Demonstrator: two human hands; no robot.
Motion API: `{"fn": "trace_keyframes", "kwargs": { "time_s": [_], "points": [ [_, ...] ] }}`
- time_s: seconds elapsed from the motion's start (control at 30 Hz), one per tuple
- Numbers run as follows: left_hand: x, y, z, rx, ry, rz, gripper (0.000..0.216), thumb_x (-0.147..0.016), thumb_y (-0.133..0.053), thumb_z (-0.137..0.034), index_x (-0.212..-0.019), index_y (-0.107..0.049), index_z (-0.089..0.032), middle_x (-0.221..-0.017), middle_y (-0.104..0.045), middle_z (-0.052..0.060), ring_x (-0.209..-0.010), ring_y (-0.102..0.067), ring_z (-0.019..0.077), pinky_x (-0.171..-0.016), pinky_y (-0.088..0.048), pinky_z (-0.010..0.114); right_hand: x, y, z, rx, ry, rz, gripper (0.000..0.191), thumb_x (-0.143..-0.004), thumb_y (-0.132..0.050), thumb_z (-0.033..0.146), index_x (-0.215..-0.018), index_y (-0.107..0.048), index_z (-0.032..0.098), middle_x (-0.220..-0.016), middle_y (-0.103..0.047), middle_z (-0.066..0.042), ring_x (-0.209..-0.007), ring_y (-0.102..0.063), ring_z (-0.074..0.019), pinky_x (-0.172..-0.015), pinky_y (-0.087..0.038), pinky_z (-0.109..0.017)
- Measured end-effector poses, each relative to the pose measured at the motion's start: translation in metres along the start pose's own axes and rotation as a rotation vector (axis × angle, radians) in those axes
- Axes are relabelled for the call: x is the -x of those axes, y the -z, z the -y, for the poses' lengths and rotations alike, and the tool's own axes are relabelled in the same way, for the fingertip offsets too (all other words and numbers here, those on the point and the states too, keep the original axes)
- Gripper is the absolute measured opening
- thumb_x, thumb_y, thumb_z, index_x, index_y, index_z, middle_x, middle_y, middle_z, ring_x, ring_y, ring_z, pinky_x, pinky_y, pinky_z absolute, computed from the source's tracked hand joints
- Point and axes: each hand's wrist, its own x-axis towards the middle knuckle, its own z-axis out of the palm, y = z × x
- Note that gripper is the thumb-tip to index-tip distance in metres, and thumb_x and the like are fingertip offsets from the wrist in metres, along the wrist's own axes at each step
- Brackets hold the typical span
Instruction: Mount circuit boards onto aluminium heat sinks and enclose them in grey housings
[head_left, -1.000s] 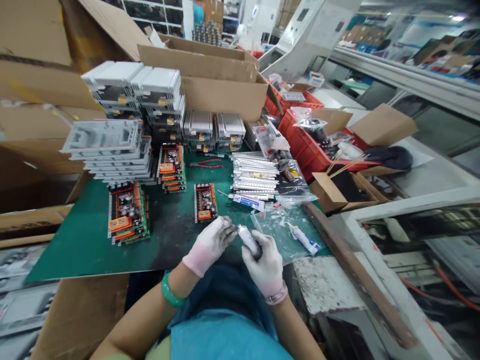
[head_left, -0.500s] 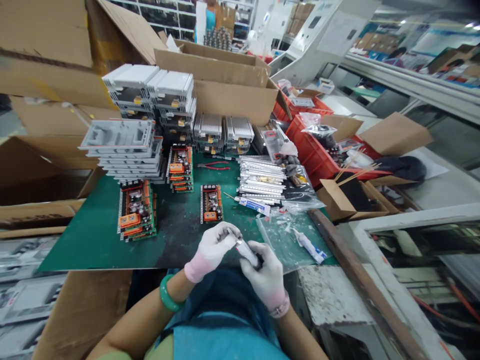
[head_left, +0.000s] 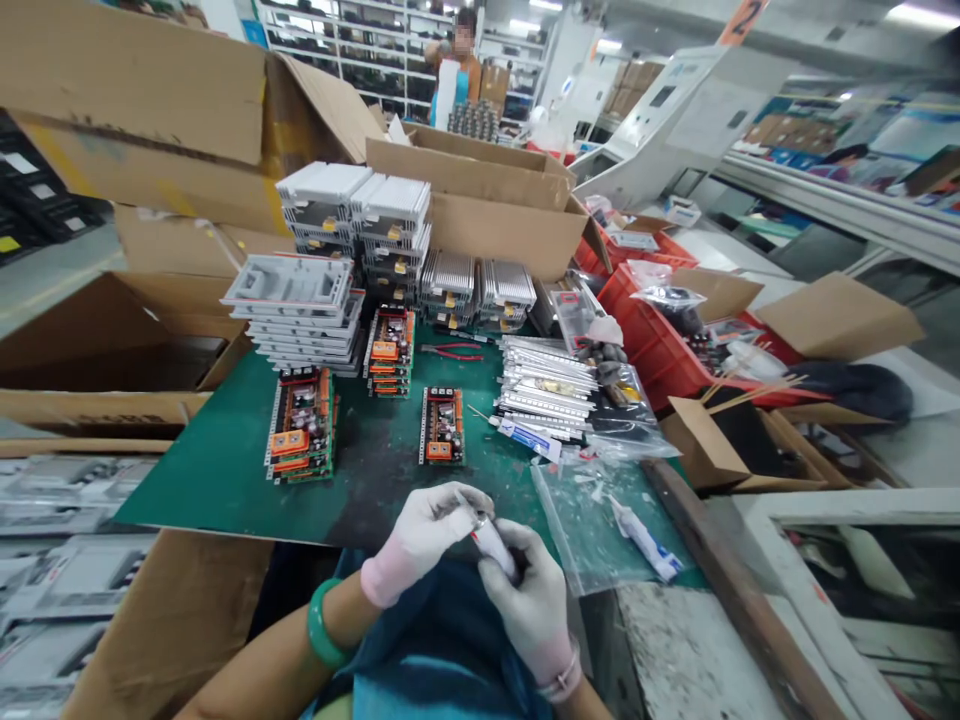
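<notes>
Both hands wear white gloves and meet over the table's front edge. Gripped between them is a white squeeze tube (head_left: 493, 547), tilted. My right hand (head_left: 527, 590) is wrapped round its body. My left hand (head_left: 430, 533) pinches at the tube's upper end, where a small thin piece sticks up; the fingers partly hide it. Just beyond lies a single circuit board (head_left: 442, 427) with orange parts. To the right, another white-and-blue tube (head_left: 645, 538) rests on a clear plastic bag (head_left: 559, 520). A third tube (head_left: 529, 438) lies beside a pile of metal strips (head_left: 546, 385).
Stacked circuit boards (head_left: 301, 425) and grey plastic housings (head_left: 292, 290) stand on the left of the green table (head_left: 217, 470). Finned metal heatsinks (head_left: 390, 200) are piled behind, near red-handled pliers (head_left: 454, 352). Red bins (head_left: 637, 320) and cardboard boxes surround the table. A person (head_left: 461, 65) stands far back.
The camera view has tilted up and shifted left, so the table appears lower and further right. Both hands stay on the tube, with little change in their hold.
</notes>
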Motion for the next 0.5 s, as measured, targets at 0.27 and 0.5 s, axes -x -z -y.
{"fn": "trace_keyframes", "kwargs": {
  "time_s": [0.27,0.5],
  "points": [
    [-0.0059,-0.0027,0.0109,0.180,-0.001,-0.106,0.038,-0.065,-0.082,-0.045,-0.078,-0.063,-0.014,-0.084,-0.069,0.008,-0.077,-0.064,0.0189,-0.070,-0.051,0.029,-0.0020,-0.0022,-0.0028,0.034,-0.031,-0.018,0.022,-0.073,-0.066,0.032,-0.092,-0.068,0.021,-0.085,-0.072,-0.004,-0.073,-0.069,-0.0172,-0.065,-0.057,-0.024],
    [-0.0033,0.0042,0.0084,0.172,0.000,0.056,0.044,-0.076,-0.072,-0.052,-0.098,-0.068,-0.014,-0.098,-0.071,0.013,-0.092,-0.066,0.0239,-0.083,-0.051,0.034,-0.0051,-0.0063,-0.0048,-0.391,-0.507,0.215,0.036,-0.071,-0.070,0.049,-0.085,-0.062,0.017,-0.045,-0.047,0.008,-0.032,-0.038,-0.0074,-0.032,-0.032,-0.020]
  ]
}}
